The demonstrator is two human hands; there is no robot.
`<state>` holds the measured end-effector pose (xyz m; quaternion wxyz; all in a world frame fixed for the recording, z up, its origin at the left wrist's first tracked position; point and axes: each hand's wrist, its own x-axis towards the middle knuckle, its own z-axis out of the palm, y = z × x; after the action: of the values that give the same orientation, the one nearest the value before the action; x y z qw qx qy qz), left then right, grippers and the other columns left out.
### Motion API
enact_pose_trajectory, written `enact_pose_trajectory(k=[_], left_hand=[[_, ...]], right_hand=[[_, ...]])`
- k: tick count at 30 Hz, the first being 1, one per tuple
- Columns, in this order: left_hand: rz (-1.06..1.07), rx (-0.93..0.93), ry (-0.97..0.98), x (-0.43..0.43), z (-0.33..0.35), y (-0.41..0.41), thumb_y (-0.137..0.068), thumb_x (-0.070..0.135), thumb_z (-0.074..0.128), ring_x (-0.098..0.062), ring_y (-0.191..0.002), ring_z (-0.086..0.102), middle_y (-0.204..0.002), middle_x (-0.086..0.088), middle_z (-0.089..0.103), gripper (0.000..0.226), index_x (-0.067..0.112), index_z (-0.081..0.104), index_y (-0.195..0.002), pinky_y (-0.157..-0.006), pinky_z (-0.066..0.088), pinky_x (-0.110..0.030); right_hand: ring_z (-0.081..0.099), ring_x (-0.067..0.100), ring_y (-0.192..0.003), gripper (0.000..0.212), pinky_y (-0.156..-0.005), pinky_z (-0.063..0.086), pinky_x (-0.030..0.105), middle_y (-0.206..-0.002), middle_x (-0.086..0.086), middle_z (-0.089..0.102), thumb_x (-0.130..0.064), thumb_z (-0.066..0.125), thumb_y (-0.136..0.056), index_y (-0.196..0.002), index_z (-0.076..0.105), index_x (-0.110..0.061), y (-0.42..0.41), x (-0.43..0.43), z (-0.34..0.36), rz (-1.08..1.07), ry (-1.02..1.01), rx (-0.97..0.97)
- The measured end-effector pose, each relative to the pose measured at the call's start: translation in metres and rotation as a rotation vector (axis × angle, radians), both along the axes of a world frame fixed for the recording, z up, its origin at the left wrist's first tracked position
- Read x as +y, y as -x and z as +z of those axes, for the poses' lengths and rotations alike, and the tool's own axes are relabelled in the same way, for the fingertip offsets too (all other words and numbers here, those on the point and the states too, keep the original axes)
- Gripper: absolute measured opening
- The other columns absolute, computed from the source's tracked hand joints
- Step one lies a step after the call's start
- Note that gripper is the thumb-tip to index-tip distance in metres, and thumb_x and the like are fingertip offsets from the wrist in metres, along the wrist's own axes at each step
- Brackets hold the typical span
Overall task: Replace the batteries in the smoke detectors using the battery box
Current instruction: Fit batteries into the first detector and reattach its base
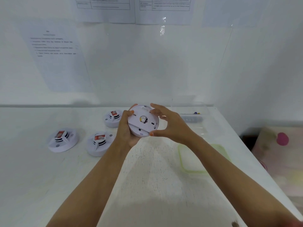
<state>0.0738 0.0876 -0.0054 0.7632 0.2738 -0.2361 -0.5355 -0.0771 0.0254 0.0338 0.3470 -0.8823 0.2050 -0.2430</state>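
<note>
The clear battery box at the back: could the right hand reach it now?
Probably, once it lets go: the right hand pinches the held smoke detector, and the battery box sits behind it with nothing between.

Four smoke detectors (63, 140), (99, 143), (113, 117): three left of the held detector (143, 122). One battery box (193, 115) and one lid (203, 158) right of it.

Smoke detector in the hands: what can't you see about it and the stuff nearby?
Head view, smoke detector: its far face is turned away; the left hand and right hand cover its rim.
Head view, battery box: contents too blurred and small.
Head view, wall paper: writing too blurred.
</note>
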Motion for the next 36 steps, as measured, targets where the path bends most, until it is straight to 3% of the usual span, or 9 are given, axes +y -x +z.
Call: enact_pose_trajectory(k=[5, 10, 15, 19, 22, 26, 29, 32, 36], left_hand=[[-0.048, 0.024, 0.038, -0.002, -0.003, -0.003, -0.044, 0.027, 0.081, -0.033, -0.103, 0.056, -0.108, -0.014, 0.061, 0.05, 0.021, 0.065, -0.091, -0.081, 0.05, -0.046], [-0.081, -0.006, 0.082, -0.001, -0.002, -0.004, -0.047, 0.026, 0.079, -0.032, -0.097, 0.059, -0.105, -0.014, 0.062, 0.046, 0.02, 0.064, -0.091, -0.081, 0.051, -0.045], [-0.072, -0.036, 0.082, 0.0, 0.001, -0.005, -0.053, 0.03, 0.078, -0.029, -0.093, 0.063, -0.101, -0.012, 0.065, 0.043, 0.017, 0.068, -0.092, -0.079, 0.054, -0.044], [-0.071, 0.016, 0.085, 0.0, 0.002, -0.006, -0.051, 0.028, 0.079, -0.028, -0.085, 0.068, -0.097, -0.012, 0.068, 0.041, 0.019, 0.066, -0.09, -0.073, 0.056, -0.043], [-0.059, 0.032, 0.036, -0.001, 0.001, -0.008, -0.049, 0.031, 0.08, -0.029, -0.083, 0.068, -0.099, -0.011, 0.067, 0.044, 0.022, 0.065, -0.09, -0.075, 0.055, -0.044], [-0.004, 0.082, -0.045, 0.001, 0.002, -0.004, -0.069, 0.038, 0.056, -0.029, -0.083, 0.067, -0.097, -0.01, 0.069, 0.025, 0.024, 0.07, -0.083, -0.074, 0.054, -0.045], [0.028, 0.103, -0.085, 0.0, 0.0, -0.001, -0.084, 0.038, 0.045, -0.029, -0.084, 0.064, -0.093, -0.01, 0.07, 0.026, 0.024, 0.067, -0.086, -0.079, 0.051, -0.045], [0.012, 0.107, -0.091, -0.002, 0.002, 0.001, -0.092, 0.037, 0.037, -0.025, -0.075, 0.068, -0.086, -0.008, 0.072, 0.046, 0.023, 0.075, -0.071, -0.081, 0.046, -0.041], [0.021, 0.108, -0.1, -0.004, 0.007, 0.001, -0.092, 0.037, 0.039, -0.023, -0.073, 0.068, -0.088, -0.008, 0.071, 0.044, 0.02, 0.076, -0.073, -0.068, 0.055, -0.036]], right_hand=[[0.052, 0.01, -0.108, 0.085, -0.094, 0.039, 0.015, -0.118, -0.001, 0.058, -0.017, 0.085, -0.061, -0.135, 0.043, -0.019, -0.003, -0.001, -0.003, -0.024, 0.008, -0.055], [0.052, 0.011, -0.102, 0.081, -0.082, 0.035, 0.001, -0.112, -0.007, 0.059, -0.017, 0.086, -0.059, -0.13, 0.049, -0.021, -0.005, -0.005, -0.005, -0.052, -0.002, -0.076], [0.052, 0.011, -0.101, 0.074, -0.081, 0.036, 0.003, -0.115, -0.005, 0.058, -0.014, 0.086, -0.059, -0.126, 0.053, -0.019, -0.009, -0.005, -0.006, -0.067, 0.009, -0.061], [0.045, 0.006, -0.095, 0.071, -0.076, 0.029, -0.006, -0.113, -0.001, 0.053, -0.015, 0.085, -0.061, -0.126, 0.054, -0.012, -0.012, -0.006, -0.002, -0.055, 0.068, 0.004], [0.043, 0.008, -0.094, 0.07, -0.077, 0.032, 0.001, -0.11, 0.0, 0.047, -0.017, 0.084, -0.062, -0.126, 0.055, -0.012, -0.015, -0.006, 0.001, -0.068, 0.082, 0.069], [0.046, 0.013, -0.097, 0.068, -0.083, 0.037, 0.019, -0.114, 0.007, 0.05, -0.016, 0.083, -0.063, -0.125, 0.056, -0.01, -0.017, -0.003, 0.005, -0.083, 0.048, 0.091], [0.048, 0.017, -0.099, 0.06, -0.082, 0.037, 0.023, -0.108, 0.007, 0.05, -0.025, 0.081, -0.067, -0.119, 0.059, -0.006, -0.02, 0.001, 0.006, -0.102, 0.09, 0.11], [0.048, 0.018, -0.095, 0.053, -0.077, 0.037, 0.024, -0.102, 0.004, 0.049, -0.033, 0.078, -0.069, -0.109, 0.059, -0.004, -0.023, 0.006, 0.004, -0.137, 0.181, 0.09], [0.043, 0.013, -0.095, 0.059, -0.075, 0.031, 0.02, -0.105, 0.001, 0.048, -0.035, 0.074, -0.074, -0.122, 0.053, -0.01, -0.025, 0.007, 0.004, -0.124, 0.274, 0.08]])
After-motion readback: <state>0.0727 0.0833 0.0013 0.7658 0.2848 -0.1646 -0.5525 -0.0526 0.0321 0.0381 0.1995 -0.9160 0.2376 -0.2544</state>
